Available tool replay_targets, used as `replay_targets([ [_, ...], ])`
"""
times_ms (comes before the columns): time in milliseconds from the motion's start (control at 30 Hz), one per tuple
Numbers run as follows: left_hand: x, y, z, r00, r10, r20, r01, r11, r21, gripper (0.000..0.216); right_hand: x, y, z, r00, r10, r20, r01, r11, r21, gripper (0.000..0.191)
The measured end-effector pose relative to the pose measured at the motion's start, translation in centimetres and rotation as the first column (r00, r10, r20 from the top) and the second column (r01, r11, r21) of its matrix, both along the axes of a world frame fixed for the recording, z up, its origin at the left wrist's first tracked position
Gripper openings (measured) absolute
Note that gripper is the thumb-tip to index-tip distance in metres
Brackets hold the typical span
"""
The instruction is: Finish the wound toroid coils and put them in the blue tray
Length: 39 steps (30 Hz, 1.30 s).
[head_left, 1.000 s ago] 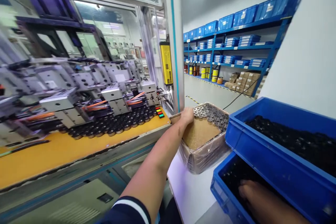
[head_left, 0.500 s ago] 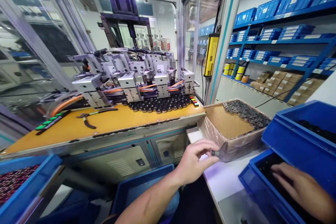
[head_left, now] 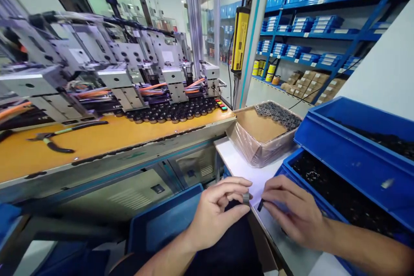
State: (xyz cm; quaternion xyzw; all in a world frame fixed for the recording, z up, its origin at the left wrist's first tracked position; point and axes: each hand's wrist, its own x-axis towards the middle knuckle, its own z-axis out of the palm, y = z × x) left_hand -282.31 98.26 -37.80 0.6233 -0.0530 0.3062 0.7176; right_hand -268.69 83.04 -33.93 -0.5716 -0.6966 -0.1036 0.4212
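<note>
My left hand [head_left: 220, 209], low in the middle of the view, pinches a small grey metal ring [head_left: 246, 199] between thumb and fingertips. Just to its right, my right hand [head_left: 293, 209] is closed on a small black part [head_left: 260, 205], held at the fingertips; its exact kind is too small to make out. The two pieces are a short gap apart, above the edge of the white table [head_left: 233, 155]. Beyond my right hand stands a blue bin [head_left: 287, 166] with many small black parts inside.
A second blue bin [head_left: 343, 146] stands higher behind the first. A plastic-lined cardboard box [head_left: 258, 153] holds grey rings. On the orange bench [head_left: 155, 136] are rows of black-topped parts [head_left: 174, 112], pliers [head_left: 58, 136] and a machine with metal clamps [head_left: 171, 75]. A blue tub [head_left: 164, 220] sits below.
My right hand has come out of the lower blue bin, leftward, with a small black part. My left hand, still pinching the ring, is slightly lower and further left. The view has turned right.
</note>
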Motion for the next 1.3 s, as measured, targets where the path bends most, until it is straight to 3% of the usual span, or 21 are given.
replay_targets([
  [167, 1.0, -1.1, -0.4, 0.995, -0.099, -0.021, 0.094, 0.979, -0.179, 0.046, 0.1, -0.2, -0.9, 0.999, 0.021, -0.047, -0.021, 1.000, 0.003, 0.024],
  [433, 1.6, -2.1, -0.5, 0.979, -0.190, -0.066, 0.160, 0.934, -0.319, 0.044, 0.6, -0.3, -1.0, 0.999, 0.014, -0.036, -0.014, 1.000, 0.016, 0.022],
  [600, 1.5, -2.2, -0.6, 0.980, -0.189, -0.063, 0.157, 0.928, -0.337, 0.045, 0.7, -0.4, -0.9, 0.997, 0.078, -0.016, -0.079, 0.997, -0.001, 0.028],
  [833, 1.2, -2.0, -0.5, 0.980, -0.191, -0.063, 0.158, 0.925, -0.344, 0.042, 1.0, -0.6, -1.2, 0.973, 0.026, 0.228, -0.035, 0.999, 0.036, 0.029],
  [1133, 1.3, -2.2, -0.4, 0.959, -0.282, -0.025, 0.244, 0.869, -0.431, 0.036, 1.1, -0.4, -1.1, 0.968, 0.042, 0.249, -0.058, 0.997, 0.059, 0.028],
  [1300, 1.3, -2.1, -0.6, 0.967, -0.253, -0.029, 0.220, 0.888, -0.405, 0.037, 1.1, -0.4, -1.3, 0.967, 0.057, 0.248, -0.068, 0.997, 0.035, 0.031],
])
